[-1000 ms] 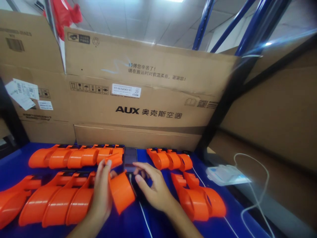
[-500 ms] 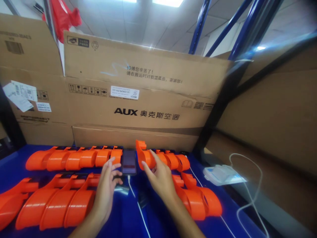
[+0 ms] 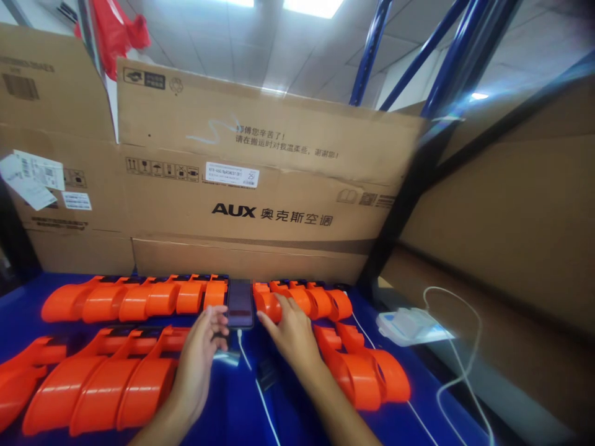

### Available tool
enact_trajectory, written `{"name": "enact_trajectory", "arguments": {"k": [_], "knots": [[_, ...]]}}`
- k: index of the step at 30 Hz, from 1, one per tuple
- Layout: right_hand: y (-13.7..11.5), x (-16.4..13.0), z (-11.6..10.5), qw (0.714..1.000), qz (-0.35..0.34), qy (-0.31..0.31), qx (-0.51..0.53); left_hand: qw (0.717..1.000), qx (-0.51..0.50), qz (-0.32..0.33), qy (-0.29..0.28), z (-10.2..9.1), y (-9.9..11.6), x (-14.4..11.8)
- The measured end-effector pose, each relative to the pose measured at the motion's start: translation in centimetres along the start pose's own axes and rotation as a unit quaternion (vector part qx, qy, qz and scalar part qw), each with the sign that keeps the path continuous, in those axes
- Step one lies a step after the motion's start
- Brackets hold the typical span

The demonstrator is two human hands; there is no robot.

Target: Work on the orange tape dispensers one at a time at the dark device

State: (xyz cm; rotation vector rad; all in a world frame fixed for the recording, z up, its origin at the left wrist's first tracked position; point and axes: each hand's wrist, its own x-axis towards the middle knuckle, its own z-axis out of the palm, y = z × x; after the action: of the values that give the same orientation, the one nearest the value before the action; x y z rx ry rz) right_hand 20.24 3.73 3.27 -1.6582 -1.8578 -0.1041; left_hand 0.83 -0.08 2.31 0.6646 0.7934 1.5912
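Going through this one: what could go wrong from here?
Two possible risks. The right hand is at an orange piece close beside the phone, so a sideways nudge might knock the two together. The white cable at the phone's lower end runs between that hand and the left hand; either could snag it and drag the phone.

On a blue surface (image 3: 232, 409) across the lower frame, orange parts (image 3: 268, 303) are laid left and right of a phone (image 3: 240, 303).
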Motion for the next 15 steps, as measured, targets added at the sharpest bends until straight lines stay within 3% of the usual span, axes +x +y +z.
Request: {"name": "enact_trajectory", "arguments": {"k": [5,7,11,15], "knots": [[0.2,0.2,-1.8,0.997,-0.03,0.064,0.033,1.0,0.01,-0.006,-0.003,0.2,0.2,-0.1],[0.8,0.4,-2.4,0.996,-0.012,0.084,0.011,1.0,0.011,-0.005,-0.007,0.3,0.3,-0.2],[2.0,0.6,-2.2,0.995,0.046,0.065,-0.052,1.0,0.019,-0.005,-0.014,0.2,0.2,-0.3],[2.3,0.6,-1.6,0.996,0.05,0.041,-0.059,1.0,0.023,-0.014,-0.011,0.1,0.0,-0.1]]}}
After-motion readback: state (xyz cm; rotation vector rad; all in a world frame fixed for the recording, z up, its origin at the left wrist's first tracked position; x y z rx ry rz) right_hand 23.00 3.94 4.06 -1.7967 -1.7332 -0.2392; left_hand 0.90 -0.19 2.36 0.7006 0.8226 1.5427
